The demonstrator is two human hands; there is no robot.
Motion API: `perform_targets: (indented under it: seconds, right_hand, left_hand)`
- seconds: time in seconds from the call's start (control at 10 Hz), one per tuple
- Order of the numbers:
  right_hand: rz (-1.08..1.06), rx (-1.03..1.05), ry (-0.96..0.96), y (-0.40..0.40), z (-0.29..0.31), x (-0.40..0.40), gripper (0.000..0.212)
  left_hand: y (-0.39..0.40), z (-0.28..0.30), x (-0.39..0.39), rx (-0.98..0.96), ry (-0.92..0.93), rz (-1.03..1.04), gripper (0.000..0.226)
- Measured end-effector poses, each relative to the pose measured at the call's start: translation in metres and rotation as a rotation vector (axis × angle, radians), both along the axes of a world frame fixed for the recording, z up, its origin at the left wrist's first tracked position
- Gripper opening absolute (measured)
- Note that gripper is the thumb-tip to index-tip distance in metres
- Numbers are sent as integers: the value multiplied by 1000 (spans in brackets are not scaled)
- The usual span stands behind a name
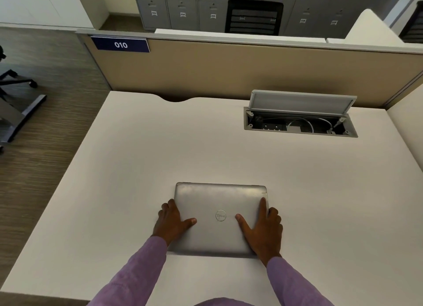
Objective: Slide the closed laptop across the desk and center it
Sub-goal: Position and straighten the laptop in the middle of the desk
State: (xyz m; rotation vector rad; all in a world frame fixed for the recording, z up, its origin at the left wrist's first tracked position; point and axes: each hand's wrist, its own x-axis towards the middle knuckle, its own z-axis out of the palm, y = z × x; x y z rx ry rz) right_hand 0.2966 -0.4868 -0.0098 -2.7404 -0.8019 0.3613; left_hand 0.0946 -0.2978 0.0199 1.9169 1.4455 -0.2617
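A closed silver laptop point(219, 202) with a round logo lies flat on the white desk point(137, 156), near the front middle. My left hand point(171, 218) grips its left edge, thumb laid on the lid and fingers curled over the side. My right hand point(263, 227) holds the right edge the same way, thumb on the lid near the logo and index finger stretched along the side. Both purple sleeves reach in from the bottom.
An open cable box point(299, 122) with a raised grey flap and cords sits in the desk at the back right. A tan partition point(229, 72) with a "010" label stands behind the desk. The desk's left edge drops to the floor, where a chair base point(20, 104) stands.
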Motion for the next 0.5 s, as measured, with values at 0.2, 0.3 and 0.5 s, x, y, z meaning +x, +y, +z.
perform_targets:
  seconds: [0.2, 0.3, 0.5]
  right_hand:
    - [-9, 19, 14, 2, -2, 0, 104]
    - [16, 43, -1, 5, -1, -3, 104]
    - [176, 196, -18, 21, 4, -7, 94]
  left_hand:
    - [-1, -2, 1, 41, 9, 27, 84]
    - [-6, -4, 2, 175, -2, 4, 86]
    - [-13, -11, 12, 451, -59, -193, 74]
